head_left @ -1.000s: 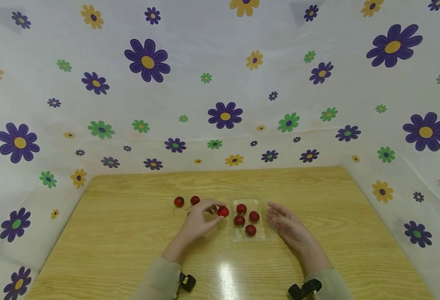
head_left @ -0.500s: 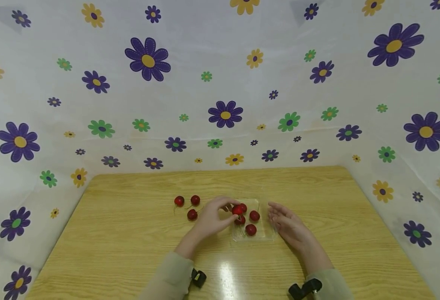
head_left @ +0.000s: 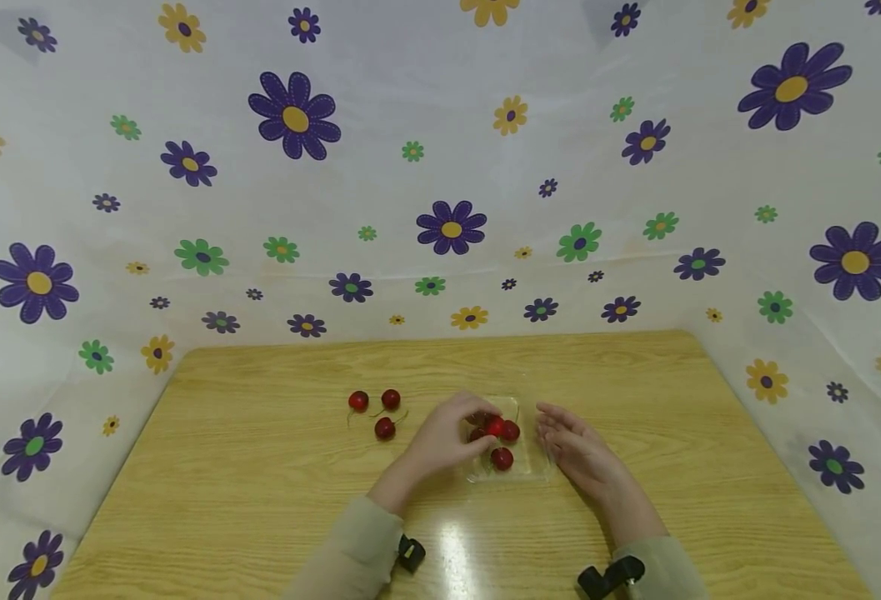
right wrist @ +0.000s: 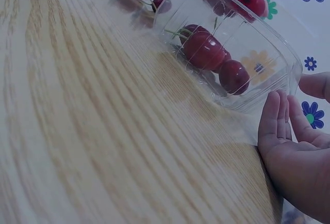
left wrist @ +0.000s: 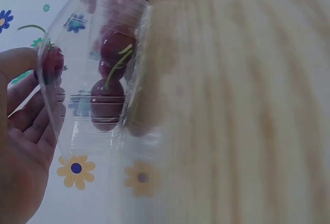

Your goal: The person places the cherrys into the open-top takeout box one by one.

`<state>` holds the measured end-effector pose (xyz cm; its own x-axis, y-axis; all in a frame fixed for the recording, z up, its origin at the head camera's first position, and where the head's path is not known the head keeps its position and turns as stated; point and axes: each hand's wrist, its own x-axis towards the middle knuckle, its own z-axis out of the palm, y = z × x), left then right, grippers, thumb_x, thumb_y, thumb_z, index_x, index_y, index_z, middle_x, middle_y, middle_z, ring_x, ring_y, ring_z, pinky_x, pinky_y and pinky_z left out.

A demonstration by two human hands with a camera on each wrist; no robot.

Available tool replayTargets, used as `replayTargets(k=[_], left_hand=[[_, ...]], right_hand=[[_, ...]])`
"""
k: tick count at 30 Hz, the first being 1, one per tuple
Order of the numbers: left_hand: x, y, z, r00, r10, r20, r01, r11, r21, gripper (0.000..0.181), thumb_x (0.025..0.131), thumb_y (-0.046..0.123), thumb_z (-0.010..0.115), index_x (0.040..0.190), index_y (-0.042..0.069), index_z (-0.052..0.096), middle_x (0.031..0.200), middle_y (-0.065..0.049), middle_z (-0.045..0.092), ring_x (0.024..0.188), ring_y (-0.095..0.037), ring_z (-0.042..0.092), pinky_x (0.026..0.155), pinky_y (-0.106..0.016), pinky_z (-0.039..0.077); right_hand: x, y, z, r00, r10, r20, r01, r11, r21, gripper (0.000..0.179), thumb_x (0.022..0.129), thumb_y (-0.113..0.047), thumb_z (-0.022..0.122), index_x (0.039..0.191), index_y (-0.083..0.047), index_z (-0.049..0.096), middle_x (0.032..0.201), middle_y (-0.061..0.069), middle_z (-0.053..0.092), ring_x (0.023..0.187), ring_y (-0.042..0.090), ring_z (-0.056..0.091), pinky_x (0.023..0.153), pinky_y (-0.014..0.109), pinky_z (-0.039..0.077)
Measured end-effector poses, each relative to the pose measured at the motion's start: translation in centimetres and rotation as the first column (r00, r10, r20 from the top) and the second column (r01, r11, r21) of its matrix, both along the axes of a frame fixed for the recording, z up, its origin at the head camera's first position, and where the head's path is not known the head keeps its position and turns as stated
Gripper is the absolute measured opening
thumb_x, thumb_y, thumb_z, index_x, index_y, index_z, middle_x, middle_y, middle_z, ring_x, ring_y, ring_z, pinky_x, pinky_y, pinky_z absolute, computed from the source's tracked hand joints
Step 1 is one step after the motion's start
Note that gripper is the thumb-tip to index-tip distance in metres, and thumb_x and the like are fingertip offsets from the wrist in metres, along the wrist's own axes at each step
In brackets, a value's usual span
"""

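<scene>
A clear plastic container (head_left: 534, 463) sits on the table with several dark red cherries (right wrist: 234, 77) inside. Pinched between thumb and fingers of my left hand (head_left: 448, 435) is a bright red cherry (head_left: 494, 426), its green stem upward in the right wrist view. This cherry is at the level of the container's rim, over its left part. My right hand (head_left: 583, 457) rests on the table by the container's right side, fingers fairly straight, fingertips right at the wall (right wrist: 281, 87). Part of the container's contents is hidden behind my left hand in the head view.
Left of the container, three loose cherries lie on the wooden table (head_left: 275, 467): one at the back left (head_left: 358, 402), one beside it (head_left: 391, 399), one nearer (head_left: 385, 428). A flower-printed white cloth (head_left: 380, 183) stands around the table's back and sides.
My left hand has carried the cherry to the right, from beside the container to over it, uncovering a loose cherry on the table. My right hand has stayed in place.
</scene>
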<state>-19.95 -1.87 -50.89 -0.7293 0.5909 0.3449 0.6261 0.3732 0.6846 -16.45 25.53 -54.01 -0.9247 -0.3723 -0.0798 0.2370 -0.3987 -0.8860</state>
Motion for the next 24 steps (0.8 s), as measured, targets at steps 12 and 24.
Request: replayTargets(k=[12,24], left_hand=[[0.1,0.9,-0.6,0.999,0.048,-0.008,-0.048,0.988,-0.148,0.032,0.094,0.016,0.083,0.125,0.015,0.075,0.120,-0.001,0.075,0.109,-0.015,0.067,0.099,-0.031,0.057],[0.4,1.4,-0.1,0.995,0.084,-0.053,-0.095,0.955,-0.282,0.032,0.095,0.018,0.082,0.126,0.015,0.074,0.127,-0.001,0.076,0.124,-0.020,0.067,0.112,-0.037,0.053]], right_hand=[[0.0,-0.1,0.1,1.000,-0.016,-0.002,0.016,1.000,0.003,0.043,0.107,0.006,0.045,0.130,-0.024,0.065,0.121,-0.010,0.065,0.112,0.002,0.063,0.102,0.017,0.053],[0.0,-0.1,0.0,1.000,-0.020,-0.002,0.020,0.999,0.036,0.043,0.107,0.006,0.044,0.131,-0.025,0.063,0.122,-0.011,0.064,0.113,0.002,0.062,0.102,0.017,0.052]])
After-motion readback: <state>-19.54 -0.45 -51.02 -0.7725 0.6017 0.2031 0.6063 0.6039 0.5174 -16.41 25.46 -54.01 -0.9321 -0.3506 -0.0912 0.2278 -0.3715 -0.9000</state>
